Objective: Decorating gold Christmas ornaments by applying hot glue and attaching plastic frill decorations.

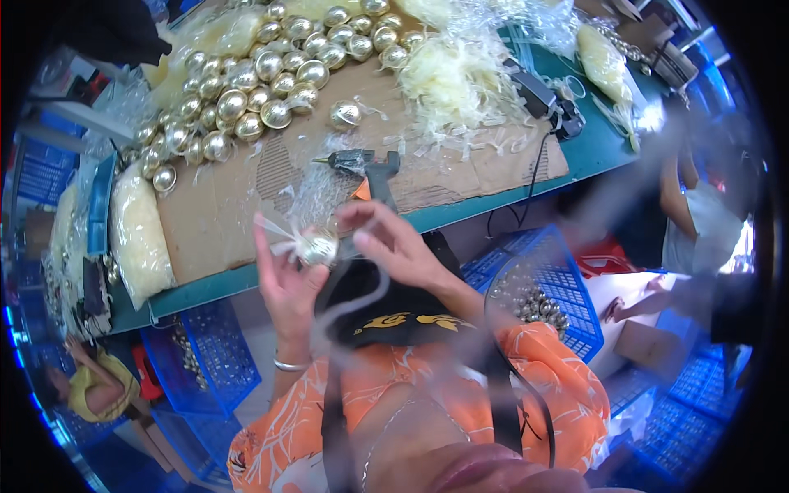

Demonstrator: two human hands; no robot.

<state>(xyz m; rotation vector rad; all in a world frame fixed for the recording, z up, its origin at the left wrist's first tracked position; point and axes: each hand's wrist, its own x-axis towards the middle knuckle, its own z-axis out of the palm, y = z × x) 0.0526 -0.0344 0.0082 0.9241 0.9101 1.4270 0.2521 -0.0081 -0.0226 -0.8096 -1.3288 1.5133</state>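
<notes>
My left hand (283, 275) holds a shiny silver-gold ball (319, 246) with pale ribbon strands sticking out of it, just below the table's front edge. My right hand (390, 242) pinches a translucent ribbon at the ball's right side; a loop of that ribbon (362, 300) hangs down over my lap. A glue gun (362, 164) lies on the cardboard sheet (222, 205) just beyond my hands. A big pile of the same shiny balls (255, 78) covers the table's far left.
Heaps of pale ribbon (456, 78) lie at the table's far middle. Bags of pale filling (136, 234) sit at the left. Blue crates (551, 283) with balls stand at my right and a blue crate (209, 349) at my left. Other people sit at left (90, 386) and right (699, 222).
</notes>
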